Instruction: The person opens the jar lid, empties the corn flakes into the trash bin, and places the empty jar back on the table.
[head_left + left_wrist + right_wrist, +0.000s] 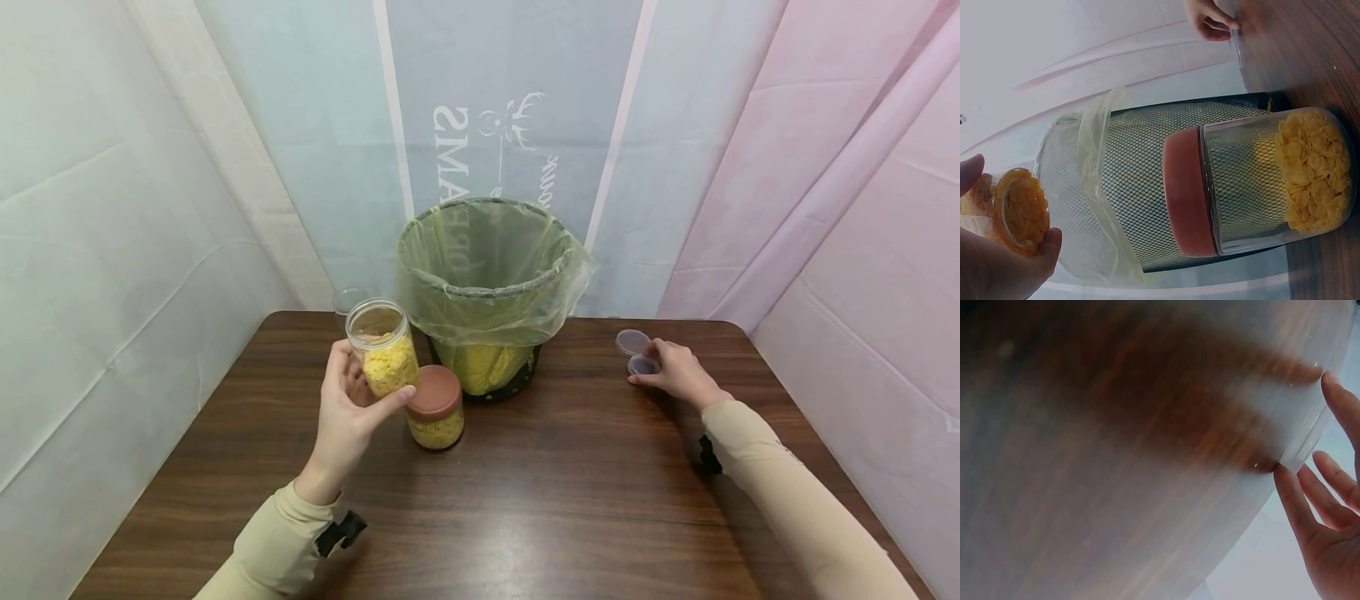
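My left hand (347, 412) grips a lidless clear jar (390, 371) of yellow flakes, holding it tilted above the table. The left wrist view shows the bottom of this jar (1022, 209) between thumb and fingers. Just right of it stands a second jar (437, 429) with a reddish-brown lid (435, 392), flakes in its lower part. Far to the right, my right hand (678, 373) pinches a small clear round lid (643, 365) on the tabletop, thumb and fingertips at its edge. Another clear lid (632, 341) lies right behind it.
A mesh wastebasket (486, 367) lined with a translucent yellowish bag (480, 312) stands at the back middle, behind the lidded jar. Behind the held jar, a clear container (349, 298) is partly hidden. Fabric walls (862, 250) enclose the brown wooden table (555, 500).
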`<action>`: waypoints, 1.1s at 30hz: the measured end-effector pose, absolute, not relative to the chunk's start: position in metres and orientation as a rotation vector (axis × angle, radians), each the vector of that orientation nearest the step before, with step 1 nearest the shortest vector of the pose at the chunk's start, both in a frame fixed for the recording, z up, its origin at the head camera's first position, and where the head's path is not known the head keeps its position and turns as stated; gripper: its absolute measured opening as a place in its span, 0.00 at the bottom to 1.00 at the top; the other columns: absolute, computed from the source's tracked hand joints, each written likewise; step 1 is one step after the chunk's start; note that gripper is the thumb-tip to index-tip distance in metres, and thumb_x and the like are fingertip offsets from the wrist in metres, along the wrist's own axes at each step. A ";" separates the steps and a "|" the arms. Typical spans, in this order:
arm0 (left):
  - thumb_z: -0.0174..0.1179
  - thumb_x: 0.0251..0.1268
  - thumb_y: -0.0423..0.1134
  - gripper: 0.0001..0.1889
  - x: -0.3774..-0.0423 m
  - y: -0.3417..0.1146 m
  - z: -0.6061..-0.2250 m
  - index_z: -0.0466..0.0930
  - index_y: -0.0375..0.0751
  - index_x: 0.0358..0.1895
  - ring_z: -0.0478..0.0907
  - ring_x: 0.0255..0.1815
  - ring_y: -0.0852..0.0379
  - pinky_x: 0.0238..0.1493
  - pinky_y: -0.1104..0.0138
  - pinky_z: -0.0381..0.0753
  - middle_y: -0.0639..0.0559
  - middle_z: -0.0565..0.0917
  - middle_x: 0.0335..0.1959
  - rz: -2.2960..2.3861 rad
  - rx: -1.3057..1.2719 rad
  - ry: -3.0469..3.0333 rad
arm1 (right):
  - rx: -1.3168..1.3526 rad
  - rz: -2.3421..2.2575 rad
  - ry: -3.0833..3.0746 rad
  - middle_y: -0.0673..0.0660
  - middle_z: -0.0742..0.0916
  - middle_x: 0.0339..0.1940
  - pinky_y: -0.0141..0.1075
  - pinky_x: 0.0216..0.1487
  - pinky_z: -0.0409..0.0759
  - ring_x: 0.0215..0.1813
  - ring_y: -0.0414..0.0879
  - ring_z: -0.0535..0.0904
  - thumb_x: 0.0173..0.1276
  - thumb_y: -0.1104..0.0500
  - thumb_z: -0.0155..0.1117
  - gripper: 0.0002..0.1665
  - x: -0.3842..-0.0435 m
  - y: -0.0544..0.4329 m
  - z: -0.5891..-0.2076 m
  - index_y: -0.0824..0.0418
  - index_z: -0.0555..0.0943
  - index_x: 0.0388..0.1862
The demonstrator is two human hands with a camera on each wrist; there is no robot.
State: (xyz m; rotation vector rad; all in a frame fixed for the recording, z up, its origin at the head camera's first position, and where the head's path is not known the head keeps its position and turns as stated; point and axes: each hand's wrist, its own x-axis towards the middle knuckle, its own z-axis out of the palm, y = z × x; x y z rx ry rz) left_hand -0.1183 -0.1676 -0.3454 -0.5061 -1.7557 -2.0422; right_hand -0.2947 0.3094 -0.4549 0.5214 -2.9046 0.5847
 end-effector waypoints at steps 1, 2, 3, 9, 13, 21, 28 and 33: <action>0.63 0.45 0.14 0.34 -0.118 -0.168 -0.345 0.63 0.41 0.56 0.78 0.51 0.55 0.50 0.68 0.79 0.46 0.77 0.51 -2.043 -0.508 -1.755 | 0.521 0.585 -2.905 0.68 0.82 0.42 0.52 0.42 0.76 0.42 0.57 0.79 0.51 0.47 0.76 0.35 -0.295 0.309 -0.455 0.71 0.75 0.46; 0.63 0.45 0.14 0.34 -0.118 -0.168 -0.345 0.63 0.41 0.56 0.78 0.51 0.55 0.50 0.68 0.79 0.46 0.77 0.51 -2.041 -0.510 -1.755 | 0.521 0.584 -2.906 0.68 0.82 0.41 0.52 0.42 0.76 0.42 0.57 0.79 0.51 0.47 0.76 0.35 -0.295 0.309 -0.455 0.71 0.75 0.46; 0.63 0.45 0.14 0.34 -0.118 -0.168 -0.345 0.63 0.41 0.56 0.77 0.51 0.55 0.50 0.68 0.79 0.45 0.77 0.51 -2.039 -0.513 -1.754 | 0.520 0.583 -2.909 0.68 0.82 0.41 0.52 0.42 0.76 0.41 0.57 0.79 0.51 0.46 0.76 0.35 -0.295 0.309 -0.455 0.71 0.75 0.46; 0.64 0.45 0.14 0.34 -0.118 -0.167 -0.344 0.63 0.41 0.56 0.78 0.51 0.55 0.49 0.68 0.79 0.45 0.77 0.51 -2.036 -0.505 -1.756 | 0.525 0.580 -2.920 0.68 0.82 0.41 0.51 0.42 0.76 0.41 0.57 0.78 0.51 0.45 0.75 0.36 -0.295 0.309 -0.454 0.71 0.75 0.47; 0.64 0.45 0.15 0.34 -0.118 -0.167 -0.344 0.63 0.42 0.56 0.78 0.51 0.55 0.50 0.68 0.79 0.45 0.77 0.52 -2.030 -0.483 -1.772 | 0.528 0.584 -2.920 0.67 0.82 0.41 0.52 0.42 0.76 0.42 0.57 0.79 0.51 0.46 0.75 0.36 -0.295 0.308 -0.454 0.71 0.76 0.47; 0.64 0.45 0.15 0.33 -0.119 -0.166 -0.343 0.63 0.42 0.55 0.78 0.51 0.55 0.49 0.68 0.79 0.45 0.77 0.52 -2.036 -0.475 -1.769 | 0.537 0.581 -2.931 0.68 0.82 0.41 0.52 0.43 0.77 0.43 0.58 0.79 0.51 0.45 0.75 0.35 -0.295 0.308 -0.453 0.72 0.77 0.46; 0.64 0.46 0.16 0.33 -0.120 -0.164 -0.344 0.63 0.42 0.55 0.78 0.51 0.55 0.48 0.68 0.80 0.45 0.77 0.51 -2.041 -0.472 -1.764 | 0.528 0.582 -2.952 0.67 0.82 0.43 0.51 0.43 0.76 0.43 0.57 0.78 0.58 0.44 0.70 0.33 -0.295 0.309 -0.449 0.70 0.78 0.48; 0.64 0.47 0.16 0.32 -0.121 -0.162 -0.345 0.63 0.42 0.55 0.77 0.51 0.55 0.49 0.68 0.79 0.46 0.77 0.52 -2.045 -0.456 -1.762 | 0.502 0.577 -2.926 0.68 0.81 0.43 0.53 0.44 0.78 0.46 0.60 0.79 0.67 0.47 0.61 0.25 -0.291 0.309 -0.443 0.69 0.79 0.47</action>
